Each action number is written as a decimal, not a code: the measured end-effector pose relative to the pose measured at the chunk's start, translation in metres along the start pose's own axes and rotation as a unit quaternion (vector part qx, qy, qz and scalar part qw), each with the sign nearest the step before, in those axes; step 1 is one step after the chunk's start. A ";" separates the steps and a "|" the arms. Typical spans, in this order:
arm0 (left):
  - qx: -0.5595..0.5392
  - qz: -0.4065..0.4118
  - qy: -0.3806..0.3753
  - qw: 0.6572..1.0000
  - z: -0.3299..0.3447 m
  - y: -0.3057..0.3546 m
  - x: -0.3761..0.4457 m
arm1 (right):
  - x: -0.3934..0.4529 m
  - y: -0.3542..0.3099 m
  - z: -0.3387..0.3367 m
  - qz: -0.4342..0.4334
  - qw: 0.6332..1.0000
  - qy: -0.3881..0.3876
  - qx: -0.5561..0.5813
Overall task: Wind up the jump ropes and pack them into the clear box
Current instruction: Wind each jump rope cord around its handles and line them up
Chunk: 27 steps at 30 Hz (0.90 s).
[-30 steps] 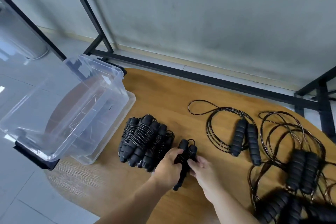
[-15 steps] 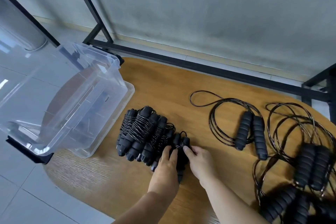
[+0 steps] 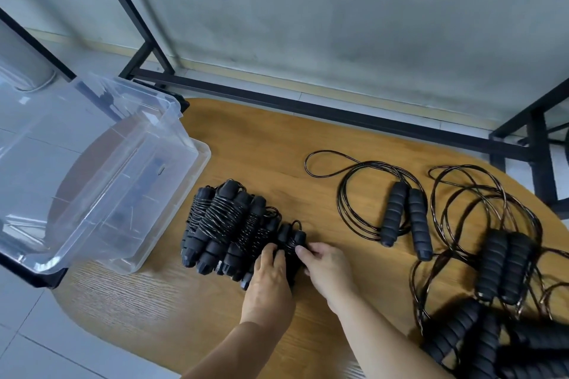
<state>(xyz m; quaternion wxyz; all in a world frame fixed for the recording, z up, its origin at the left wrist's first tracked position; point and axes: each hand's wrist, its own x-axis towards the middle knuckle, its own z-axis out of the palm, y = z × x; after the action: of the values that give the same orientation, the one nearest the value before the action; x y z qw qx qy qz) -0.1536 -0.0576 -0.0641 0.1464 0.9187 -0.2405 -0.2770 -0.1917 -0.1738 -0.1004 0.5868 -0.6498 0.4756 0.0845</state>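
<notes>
Both hands, left (image 3: 271, 277) and right (image 3: 328, 264), held a wound rope (image 3: 291, 243) against the row (image 3: 228, 224); it needed setting snug, coils kept tight.

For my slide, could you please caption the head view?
Both hands set a wound jump rope beside the wound pile; clear box empty.

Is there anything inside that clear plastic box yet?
No ropes show inside the clear box; only the wooden table and dark frame show through its walls. The wound ropes lie beside it. Its near corners are blurred by reflections.
</notes>
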 end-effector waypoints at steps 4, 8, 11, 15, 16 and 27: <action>0.001 0.012 0.022 1.000 -0.005 0.019 0.004 | -0.003 -0.010 -0.024 -0.009 0.999 0.033 0.006; -0.048 0.065 -0.039 0.996 -0.008 0.063 0.021 | -0.004 -0.022 -0.082 -0.044 0.988 0.139 -0.053; -0.089 0.057 -0.080 0.991 0.000 0.107 0.048 | 0.005 -0.019 -0.134 -0.055 0.958 0.237 -0.149; -0.107 0.017 -0.126 0.986 0.025 0.153 0.086 | 0.021 -0.001 -0.172 -0.022 0.916 0.270 -0.295; -0.091 0.018 -0.134 0.987 0.031 0.159 0.093 | 0.022 0.001 -0.174 -0.013 0.905 0.263 -0.335; -0.169 -0.023 -0.157 0.973 0.052 0.180 0.124 | 0.026 0.008 -0.180 0.028 0.949 0.231 -0.211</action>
<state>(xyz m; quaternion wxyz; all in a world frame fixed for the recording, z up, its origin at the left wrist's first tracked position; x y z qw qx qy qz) -0.1581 -0.2809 -0.0877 0.2534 0.8311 -0.1893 -0.4574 -0.2644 -0.3374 -0.0699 0.3074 -0.7473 0.5872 0.0469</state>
